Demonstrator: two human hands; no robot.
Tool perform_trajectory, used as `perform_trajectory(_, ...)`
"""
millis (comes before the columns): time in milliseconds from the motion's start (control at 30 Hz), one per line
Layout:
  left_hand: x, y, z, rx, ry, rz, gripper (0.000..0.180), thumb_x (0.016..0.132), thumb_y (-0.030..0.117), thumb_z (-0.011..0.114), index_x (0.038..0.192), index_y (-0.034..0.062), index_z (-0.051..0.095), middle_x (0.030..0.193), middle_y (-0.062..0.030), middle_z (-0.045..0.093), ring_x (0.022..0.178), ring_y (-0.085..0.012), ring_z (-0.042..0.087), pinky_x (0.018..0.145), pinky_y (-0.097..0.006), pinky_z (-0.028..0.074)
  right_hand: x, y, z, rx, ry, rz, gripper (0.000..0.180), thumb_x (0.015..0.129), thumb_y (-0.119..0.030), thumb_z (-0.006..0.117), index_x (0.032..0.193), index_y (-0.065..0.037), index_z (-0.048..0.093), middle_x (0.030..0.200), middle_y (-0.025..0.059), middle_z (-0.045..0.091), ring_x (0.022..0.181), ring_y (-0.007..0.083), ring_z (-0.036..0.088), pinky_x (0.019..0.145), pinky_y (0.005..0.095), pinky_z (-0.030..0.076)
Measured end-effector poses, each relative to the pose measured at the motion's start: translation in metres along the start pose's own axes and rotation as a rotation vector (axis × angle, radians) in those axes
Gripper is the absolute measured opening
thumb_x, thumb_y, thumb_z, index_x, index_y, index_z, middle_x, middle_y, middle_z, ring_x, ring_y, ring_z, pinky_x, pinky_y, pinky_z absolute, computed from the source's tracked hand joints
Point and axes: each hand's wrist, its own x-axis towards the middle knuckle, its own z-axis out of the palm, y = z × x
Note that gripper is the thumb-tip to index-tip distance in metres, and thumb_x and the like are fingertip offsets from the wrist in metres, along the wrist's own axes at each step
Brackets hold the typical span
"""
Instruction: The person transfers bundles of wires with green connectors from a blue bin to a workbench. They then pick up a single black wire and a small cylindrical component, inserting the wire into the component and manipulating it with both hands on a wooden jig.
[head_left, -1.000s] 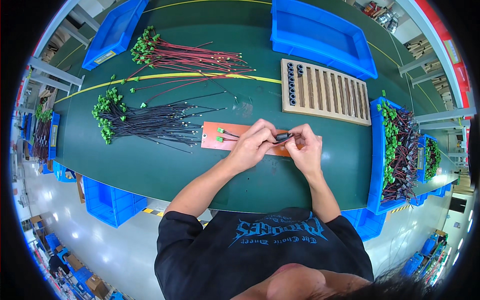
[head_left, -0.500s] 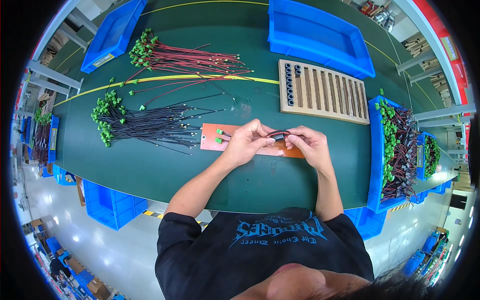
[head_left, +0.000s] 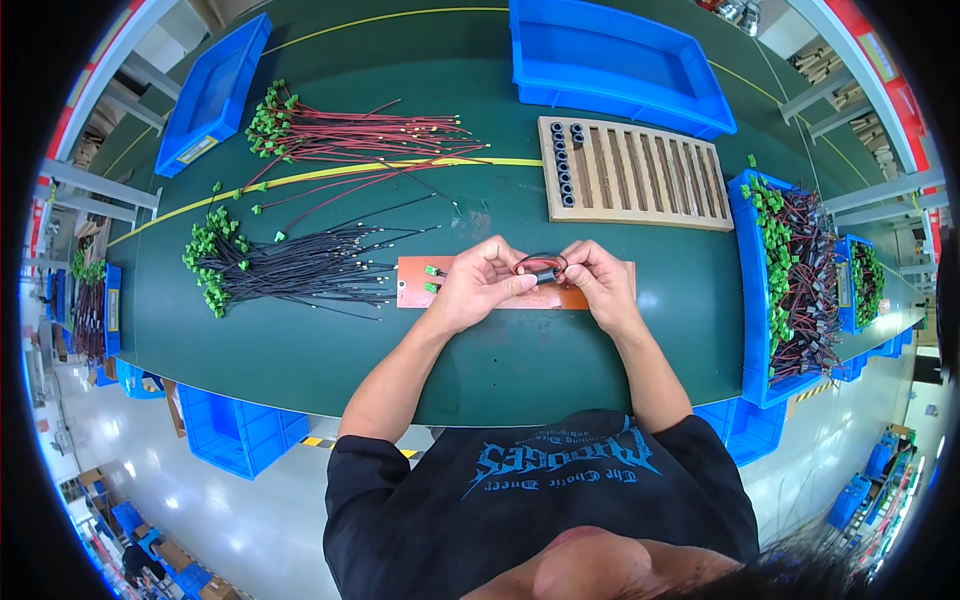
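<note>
Over an orange board (head_left: pixel 415 293), both my hands pinch a black cylindrical core (head_left: pixel 546 276) with red and black wires (head_left: pixel 540 261) looped around or through it; the fingers hide which. My left hand (head_left: pixel 476 287) closes thumb and fingers on the core's left end and the wires. At the other end, my right hand (head_left: pixel 603 286) is closed on the wires and core. Two green connectors (head_left: pixel 432 278) show on the board just left of my left hand, their wires running under it.
Black wires (head_left: pixel 310 262) with green connectors lie at left, red wires (head_left: pixel 370 133) behind them. A slotted rack (head_left: pixel 640 212) holding several black cores stands at back right. A blue bin (head_left: pixel 757 340) of wired assemblies is at right; other blue bins (head_left: pixel 620 55) stand behind.
The wire loop above the core has opened wider, and more of the core shows between my fingers. The whole view has shifted slightly.
</note>
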Motion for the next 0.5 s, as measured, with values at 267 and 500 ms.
perform_trajectory(267,0.000,-0.006,0.001,0.096,-0.032,-0.045,0.020,0.098,-0.002,0.070,0.094,0.0029,0.051,0.117,-0.0134,0.069,0.112,-0.0156,0.067,0.098,-0.033,0.057,0.001,-0.005,-0.001,-0.175,0.040,-0.072,0.009,0.107,-0.007,0.057,0.106,0.001,0.060,0.102,0.0075,0.064,0.090,0.0137,0.063,0.084,0.0293,0.055)
perform_trajectory(500,0.001,-0.003,0.005,0.126,0.021,-0.052,0.017,0.097,-0.004,0.071,0.099,0.0013,0.055,0.115,-0.0114,0.070,0.108,-0.0145,0.068,0.097,-0.031,0.058,0.000,-0.032,0.006,-0.396,0.087,-0.117,0.009,0.103,-0.005,0.063,0.104,0.003,0.067,0.101,0.0099,0.068,0.089,0.0168,0.068,0.081,0.0302,0.056)
